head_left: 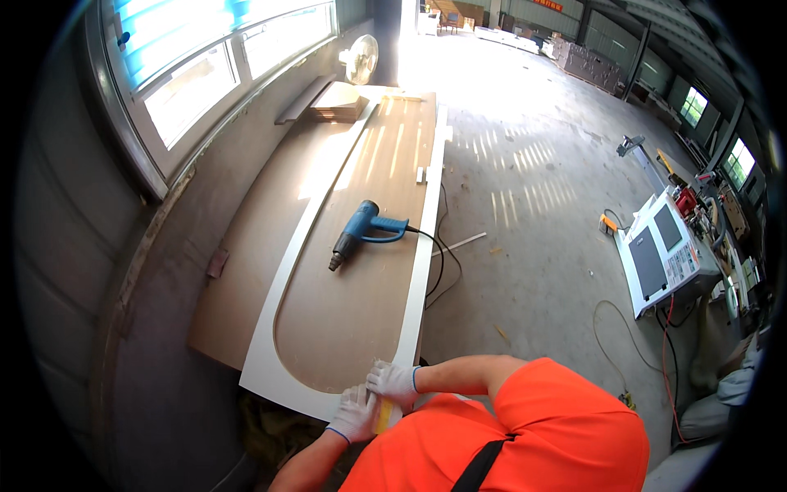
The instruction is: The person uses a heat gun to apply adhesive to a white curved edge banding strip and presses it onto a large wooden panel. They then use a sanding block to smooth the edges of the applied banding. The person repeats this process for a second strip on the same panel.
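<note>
At the near right corner of the white-framed panel [279, 377], your 2 gloved hands come together: your left hand [354, 416] and right hand [393, 382] sit at the rim, fingers curled inward. A yellow-and-pale piece [384, 416] shows between them and your body; I cannot tell how tightly the fingers close or which hand grips it. Farther up, a blue heat gun [358, 230] lies on the panel's brown middle, well apart from your hands, its cord [443, 258] dropping over the right edge. Along the left edge, a brown board [242, 287] fills most of the room toward the wall [160, 303]. On your right, the floor [533, 279] spreads wide to a white machine [664, 250], with a white strip [467, 241] near the panel.
</note>
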Tool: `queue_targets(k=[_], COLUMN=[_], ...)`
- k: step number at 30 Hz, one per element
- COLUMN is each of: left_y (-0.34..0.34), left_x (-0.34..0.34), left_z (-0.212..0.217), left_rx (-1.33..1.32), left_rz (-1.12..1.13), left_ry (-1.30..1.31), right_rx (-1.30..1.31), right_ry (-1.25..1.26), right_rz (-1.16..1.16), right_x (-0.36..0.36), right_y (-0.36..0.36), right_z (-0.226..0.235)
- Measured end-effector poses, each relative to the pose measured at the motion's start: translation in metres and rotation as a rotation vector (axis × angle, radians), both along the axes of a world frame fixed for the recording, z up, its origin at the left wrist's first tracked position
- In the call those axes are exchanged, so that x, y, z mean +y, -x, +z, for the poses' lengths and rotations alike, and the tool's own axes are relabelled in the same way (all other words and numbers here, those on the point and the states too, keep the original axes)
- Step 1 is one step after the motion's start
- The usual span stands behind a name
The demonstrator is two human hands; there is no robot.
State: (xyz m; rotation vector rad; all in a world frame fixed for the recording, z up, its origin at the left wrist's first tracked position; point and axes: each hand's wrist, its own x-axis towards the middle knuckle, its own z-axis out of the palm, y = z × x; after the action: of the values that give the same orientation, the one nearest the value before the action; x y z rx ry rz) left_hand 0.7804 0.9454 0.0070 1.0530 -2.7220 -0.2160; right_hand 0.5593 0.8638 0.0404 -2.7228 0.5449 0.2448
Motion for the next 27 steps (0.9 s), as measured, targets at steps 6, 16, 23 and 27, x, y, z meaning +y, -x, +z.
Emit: queue_targets(k=[6,16,23,27], left_y=[-0.001,-0.001,0.0,0.001], left_x=[0.001,0.002,-0.001,-0.001], left_z=[-0.004,-0.007,0.008,0.014], left_rx=[-0.059,-0.081,-0.047,-0.051], left_rz=[-0.003,0.006,0.008,-0.001], left_ry=[-0.033,-0.05,-0.069,-0.079], right_rx=[-0.005,-0.004,-0.009,-0.013], right_ry=[-0.005,-0.005,-0.014,-0.02], right_rz=[0.009,0.002,0.003,-0.011], right_x=[-0.001,-0.001,-0.002,-0.001], right_y=[0.0,0.0,0.0,0.001], right_z=[-0.006,-0.016,-0.007,-0.004])
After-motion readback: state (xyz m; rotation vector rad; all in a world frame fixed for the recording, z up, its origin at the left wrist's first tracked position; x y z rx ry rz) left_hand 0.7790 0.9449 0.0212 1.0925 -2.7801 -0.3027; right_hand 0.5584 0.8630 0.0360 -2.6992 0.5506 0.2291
